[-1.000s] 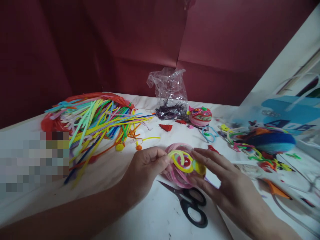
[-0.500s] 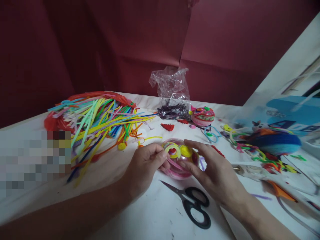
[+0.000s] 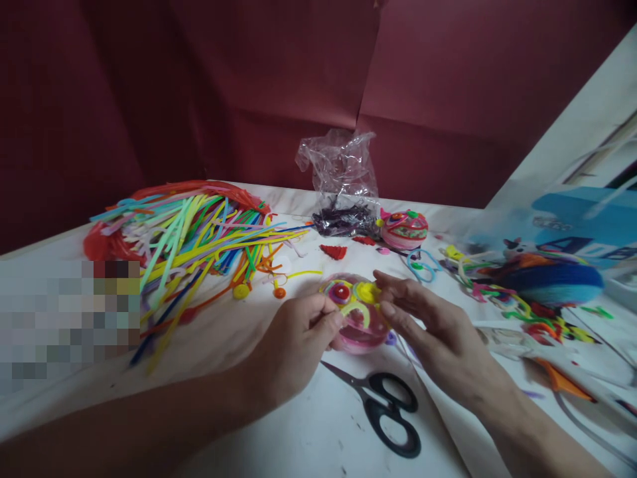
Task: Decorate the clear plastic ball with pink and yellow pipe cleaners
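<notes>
A clear pink ball (image 3: pixel 361 340) sits on the table between my hands. On its top are a red dot with a purple and yellow ring (image 3: pixel 340 293) and a fuzzy yellow disc (image 3: pixel 367 292). My left hand (image 3: pixel 308 338) pinches a pale yellow pipe cleaner (image 3: pixel 357 311) bent into a curve, held over the front of the ball. At the ball's right side is my right hand (image 3: pixel 428 325), thumb and index finger apart, tips close to the yellow disc; whether they touch it I cannot tell. Black-handled scissors (image 3: pixel 393 411) lie slightly open in front of the ball.
Many coloured pipe cleaners (image 3: pixel 199 232) spill from a red wrapper at left. Behind stand a clear plastic bag (image 3: pixel 343 179) with dark strands and a second decorated pink ball (image 3: pixel 405 232). At right lie a glue gun (image 3: pixel 517 342), a blue yarn-like bundle (image 3: pixel 557 282) and coloured scraps.
The pale yellow pipe cleaner has moved off the red dot, down to the ball's front, with my left hand. My right hand has shifted right, and its thumb has come off the ball's front.
</notes>
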Available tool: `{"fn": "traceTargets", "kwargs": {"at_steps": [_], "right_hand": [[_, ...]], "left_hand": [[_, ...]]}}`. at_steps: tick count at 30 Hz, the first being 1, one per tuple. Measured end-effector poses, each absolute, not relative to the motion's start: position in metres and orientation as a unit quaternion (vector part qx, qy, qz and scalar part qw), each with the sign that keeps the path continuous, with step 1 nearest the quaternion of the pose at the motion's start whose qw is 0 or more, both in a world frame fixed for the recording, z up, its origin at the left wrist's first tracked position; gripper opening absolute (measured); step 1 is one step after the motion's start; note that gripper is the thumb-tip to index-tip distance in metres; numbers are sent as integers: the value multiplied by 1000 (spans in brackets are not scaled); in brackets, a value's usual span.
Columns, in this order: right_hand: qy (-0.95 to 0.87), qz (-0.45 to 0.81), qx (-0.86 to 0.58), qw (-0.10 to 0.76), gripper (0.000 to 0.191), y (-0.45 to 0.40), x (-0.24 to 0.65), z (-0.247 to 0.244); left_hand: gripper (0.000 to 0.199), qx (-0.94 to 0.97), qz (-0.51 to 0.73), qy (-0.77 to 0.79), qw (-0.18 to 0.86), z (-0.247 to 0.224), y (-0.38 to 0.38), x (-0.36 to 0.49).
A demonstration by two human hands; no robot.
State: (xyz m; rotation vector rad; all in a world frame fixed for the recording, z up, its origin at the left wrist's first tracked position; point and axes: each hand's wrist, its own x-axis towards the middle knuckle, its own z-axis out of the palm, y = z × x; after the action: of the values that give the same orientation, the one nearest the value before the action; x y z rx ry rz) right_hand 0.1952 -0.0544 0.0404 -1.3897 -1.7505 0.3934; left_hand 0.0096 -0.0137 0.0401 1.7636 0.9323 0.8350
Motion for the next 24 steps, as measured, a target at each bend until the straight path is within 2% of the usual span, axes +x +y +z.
{"fn": "traceTargets", "kwargs": {"at_steps": [5, 19, 21, 24], "right_hand": [[-684, 198, -551, 436, 16, -55, 194, 45], [-664, 201, -589, 414, 21, -50, 189, 48], [-660, 205, -588, 420, 21, -49, 190, 47], [-660, 214, -582, 424, 20, -48, 190, 47]], "left_hand": [[26, 764, 316, 388, 406, 45, -13, 13], [26, 778, 284, 430, 361, 47, -11, 19], [23, 777, 308, 426, 346, 47, -8, 17], [9, 798, 387, 372, 274, 46, -2, 15]]}}
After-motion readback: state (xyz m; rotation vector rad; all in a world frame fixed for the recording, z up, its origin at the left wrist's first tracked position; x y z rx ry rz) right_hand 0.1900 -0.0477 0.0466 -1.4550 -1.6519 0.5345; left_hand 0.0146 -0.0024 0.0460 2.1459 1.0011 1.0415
